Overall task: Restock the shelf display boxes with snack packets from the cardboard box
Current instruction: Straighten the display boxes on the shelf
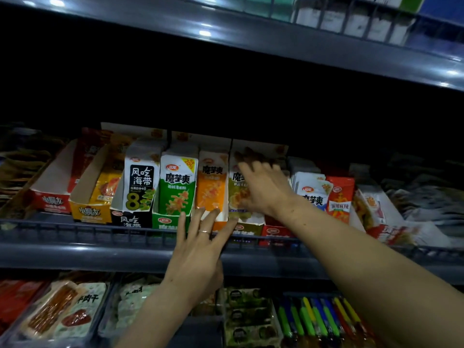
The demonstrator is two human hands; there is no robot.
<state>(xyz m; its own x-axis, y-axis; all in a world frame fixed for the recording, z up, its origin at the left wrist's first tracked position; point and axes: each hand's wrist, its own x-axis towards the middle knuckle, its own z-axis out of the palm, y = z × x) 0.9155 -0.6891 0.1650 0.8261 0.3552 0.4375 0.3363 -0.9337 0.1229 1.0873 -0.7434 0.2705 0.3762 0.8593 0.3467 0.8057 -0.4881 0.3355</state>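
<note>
A row of display boxes (175,217) is packed tight side by side behind the shelf's low wire rail (100,232), so there's hardly any side room; plenty of dark space is left above them. The left hand (198,249) is held up with fingers spread, tips at the orange box (221,219). The right hand (263,189) is laid flat, fingers straight, against the olive-green packets (237,194). The cardboard box isn't seen.

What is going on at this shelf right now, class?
A person is tidying snack display boxes on a shop shelf. The right hand presses on the packets in the olive-green box. The left hand, fingers spread, reaches up toward the orange box beside it. Neither hand plainly holds a packet.
</note>
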